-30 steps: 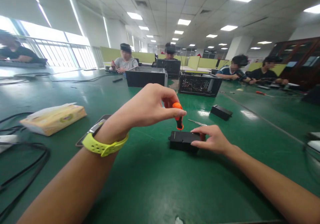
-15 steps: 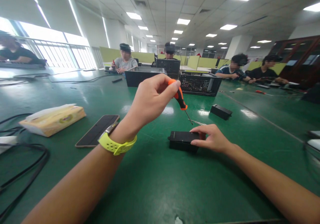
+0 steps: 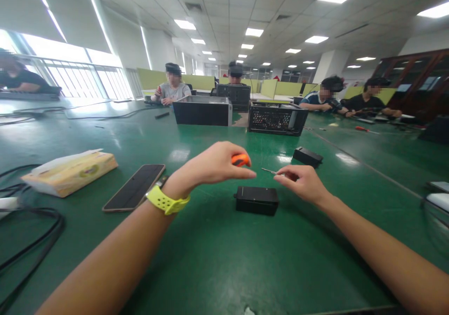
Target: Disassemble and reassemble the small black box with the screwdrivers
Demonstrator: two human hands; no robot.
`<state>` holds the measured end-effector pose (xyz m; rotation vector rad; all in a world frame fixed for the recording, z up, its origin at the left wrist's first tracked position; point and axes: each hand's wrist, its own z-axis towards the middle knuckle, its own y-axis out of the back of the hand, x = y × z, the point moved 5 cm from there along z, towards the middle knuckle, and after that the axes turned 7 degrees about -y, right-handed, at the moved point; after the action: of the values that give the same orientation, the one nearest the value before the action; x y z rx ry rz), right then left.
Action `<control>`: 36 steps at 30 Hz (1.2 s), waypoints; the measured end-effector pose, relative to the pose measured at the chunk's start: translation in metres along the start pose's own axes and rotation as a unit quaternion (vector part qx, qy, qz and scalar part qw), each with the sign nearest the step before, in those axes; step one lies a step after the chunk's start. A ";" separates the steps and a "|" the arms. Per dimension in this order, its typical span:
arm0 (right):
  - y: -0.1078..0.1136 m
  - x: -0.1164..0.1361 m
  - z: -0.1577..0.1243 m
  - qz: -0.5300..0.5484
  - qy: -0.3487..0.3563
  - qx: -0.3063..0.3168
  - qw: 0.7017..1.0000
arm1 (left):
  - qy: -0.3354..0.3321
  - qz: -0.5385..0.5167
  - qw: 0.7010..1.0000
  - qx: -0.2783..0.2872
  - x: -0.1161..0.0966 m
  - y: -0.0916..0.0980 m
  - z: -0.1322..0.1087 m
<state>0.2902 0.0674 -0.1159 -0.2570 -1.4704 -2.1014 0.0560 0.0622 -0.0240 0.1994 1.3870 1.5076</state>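
My left hand [image 3: 217, 163], with a yellow watch strap at its wrist, is curled over an orange and black screwdriver [image 3: 240, 159]. Only the orange end of the handle shows; the shaft is hidden behind the fingers. A small black rectangular box [image 3: 257, 200] lies on the green table just below and between my hands, touched by neither. Thumb and fingers of my right hand [image 3: 303, 181] pinch the near end of thin metal tweezers [image 3: 269, 170], whose tip points left toward the screwdriver.
Behind my right hand lies another black box [image 3: 307, 157]. A phone [image 3: 133, 187], a tissue pack [image 3: 70, 172] and black cables [image 3: 52, 230] are on the left. Two computer cases [image 3: 203, 111] stand farther back, with several people seated around the table [image 3: 217, 259].
My left hand has come down with the screwdriver, whose shaft is now out of sight. My right hand has let go of the near black box and taken hold of the tweezers.
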 end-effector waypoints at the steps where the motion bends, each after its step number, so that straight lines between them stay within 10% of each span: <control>1: 0.003 -0.009 0.003 -0.038 -0.032 -0.031 0.998 | -0.006 0.039 0.999 0.025 0.002 -0.006 0.000; 11: -0.008 -0.072 0.010 -0.084 -0.118 0.010 0.989 | 0.007 0.178 0.970 0.164 0.012 -0.047 0.004; 18: 0.008 -0.052 0.012 0.098 -0.112 -0.005 0.989 | 0.012 0.191 0.966 0.172 0.020 -0.056 0.004; 26: 0.031 -0.033 0.009 0.350 -0.130 -0.127 0.919 | -0.013 0.195 0.966 0.168 0.020 -0.058 0.005; 36: 0.023 -0.023 0.004 0.442 -0.154 -0.102 0.878 | -0.030 0.180 0.968 0.172 0.018 -0.057 0.007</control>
<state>0.3208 0.0732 -0.1056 -1.1515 -0.9723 -1.4657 0.0842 0.0685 -0.0765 0.7417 1.6184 1.5224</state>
